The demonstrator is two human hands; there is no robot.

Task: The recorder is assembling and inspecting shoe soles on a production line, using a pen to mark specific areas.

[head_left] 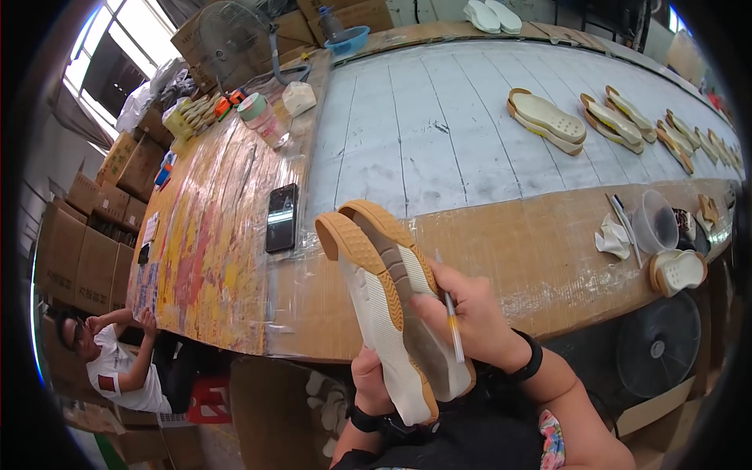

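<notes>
In front of my body is a pair of white and tan shoe soles (384, 309), held side by side with their toes tilted up and away. My left hand (372, 381) is closed round the near end of the left sole. Against the right sole, my right hand (470, 313) presses its thumb near the inner edge. A thin pen-like tool (454, 329) with a clear and yellow barrel is also held between the fingers of that hand. Its tip points away over the table. Part of the left hand's fingers is hidden behind the sole.
A white lined surface (423, 117) bears several soles (548, 117) toward the right. A phone (282, 218), a jar (262, 117) and a fan (235, 39) stand left. A clear cup (655, 222) and another sole (677, 271) are at right. Another person (129, 364) sits lower left.
</notes>
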